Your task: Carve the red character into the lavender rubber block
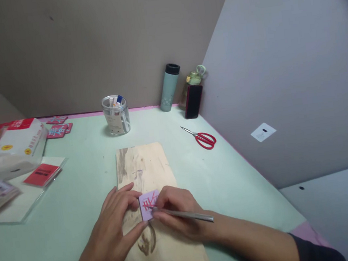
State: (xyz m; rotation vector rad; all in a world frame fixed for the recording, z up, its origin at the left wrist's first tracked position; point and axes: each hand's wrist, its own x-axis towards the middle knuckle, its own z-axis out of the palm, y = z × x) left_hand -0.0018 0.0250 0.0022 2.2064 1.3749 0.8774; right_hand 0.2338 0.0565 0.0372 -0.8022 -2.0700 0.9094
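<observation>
A small lilac square block [145, 214] with red character strokes on its face lies on the wooden board [146, 163]. My left hand [118, 222] holds the block from the left, thumb at its near edge and fingertips at its far left side. From the right, my right hand [179, 210] pinches a slim silver craft knife [193, 215] whose front end rests over the red strokes. Its handle points right, past the hand. The fingers cover the block's right part, and the blade is too small to make out.
Red-handled scissors [205, 139] lie right of the board. Farther back stand a clear jar of pens [116, 120], a teal tumbler [169, 88], a green bottle [194, 77] and a dark phone [193, 102]. A white-red bag [14, 146] and pink character pieces [56, 131] are at left.
</observation>
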